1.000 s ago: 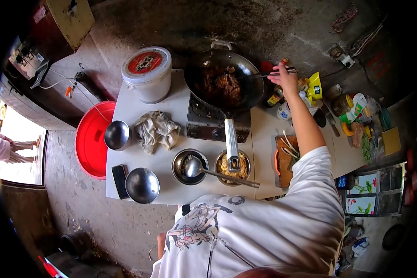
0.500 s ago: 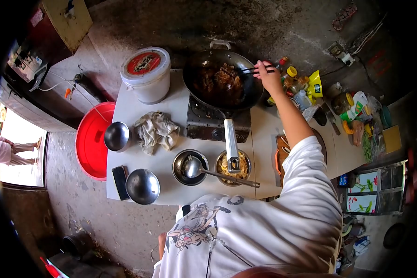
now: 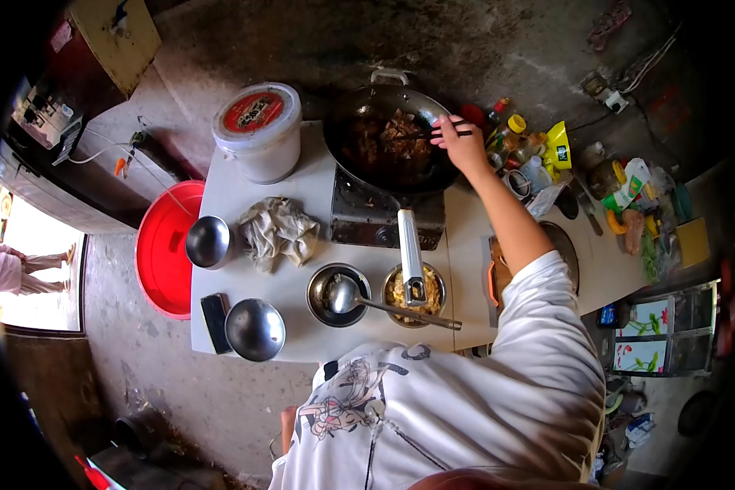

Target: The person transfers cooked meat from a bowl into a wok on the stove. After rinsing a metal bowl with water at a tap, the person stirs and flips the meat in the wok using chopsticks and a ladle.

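Note:
Dark chopsticks (image 3: 412, 135) are gripped in my right hand (image 3: 461, 145), which is closed over the right rim of a black wok (image 3: 441, 167). Their tips reach into brown, sauced chunks of food (image 3: 402, 129) in the wok. The wok sits on a gas stove (image 3: 384, 214), its white handle (image 3: 409, 245) pointing toward me. Down by my side, only a small part of my left hand (image 3: 287, 426) shows past the white top; its fingers are hidden.
A ladle (image 3: 347, 297) rests across a metal bowl (image 3: 312, 309) and a bowl of yellowish food (image 3: 398, 306). Left are a crumpled cloth (image 3: 276, 233), metal bowls, a phone (image 3: 214, 322) and a lidded bucket (image 3: 263, 159). Bottles (image 3: 510, 139) and a knife (image 3: 590, 216) lie right. Someone stands outside the doorway.
My right hand has moved left and slightly down over the wok. The chopstick tips now reach further into the food. My left hand stays by my side.

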Demonstrator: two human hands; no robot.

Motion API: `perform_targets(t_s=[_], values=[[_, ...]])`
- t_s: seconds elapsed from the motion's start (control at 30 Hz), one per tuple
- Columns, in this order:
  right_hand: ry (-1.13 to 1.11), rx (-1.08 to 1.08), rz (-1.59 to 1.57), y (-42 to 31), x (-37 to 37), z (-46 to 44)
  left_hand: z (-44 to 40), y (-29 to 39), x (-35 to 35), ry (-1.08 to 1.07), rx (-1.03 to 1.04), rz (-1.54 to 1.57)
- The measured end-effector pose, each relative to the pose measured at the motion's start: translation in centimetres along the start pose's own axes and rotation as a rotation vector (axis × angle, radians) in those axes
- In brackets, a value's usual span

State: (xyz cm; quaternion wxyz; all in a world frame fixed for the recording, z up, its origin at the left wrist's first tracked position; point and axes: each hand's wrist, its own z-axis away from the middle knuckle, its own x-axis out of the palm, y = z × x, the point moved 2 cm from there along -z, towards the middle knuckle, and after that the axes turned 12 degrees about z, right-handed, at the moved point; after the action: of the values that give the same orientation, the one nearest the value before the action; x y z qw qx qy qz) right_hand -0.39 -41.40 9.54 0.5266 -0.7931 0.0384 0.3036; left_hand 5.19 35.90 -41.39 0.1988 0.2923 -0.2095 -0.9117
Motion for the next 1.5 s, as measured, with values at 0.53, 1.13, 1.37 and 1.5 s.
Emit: perform_targets(t_s=[0.53, 1.13, 1.37, 1.5], values=[[-0.086, -0.682, 0.418, -2.6, 1.9, 5.2, 0.4, -0.1, 0.2, 0.007, -0.005, -0.007], [-0.002, -0.141, 0.184, 1.6, -1.0, -0.8, 0.9, -0.7, 0.2, 0.013, -0.004, -0.006], [-0.107, -0.121, 0.005, 2.1, -1.2, -1.3, 1.2, -0.8, 0.7, 0.021, -0.016, 0.001], [0.031, -0.005, 0.206, -1.5, -4.4, -2.3, 1.0, -0.7, 0.7, 0.014, -0.014, -0.003]])
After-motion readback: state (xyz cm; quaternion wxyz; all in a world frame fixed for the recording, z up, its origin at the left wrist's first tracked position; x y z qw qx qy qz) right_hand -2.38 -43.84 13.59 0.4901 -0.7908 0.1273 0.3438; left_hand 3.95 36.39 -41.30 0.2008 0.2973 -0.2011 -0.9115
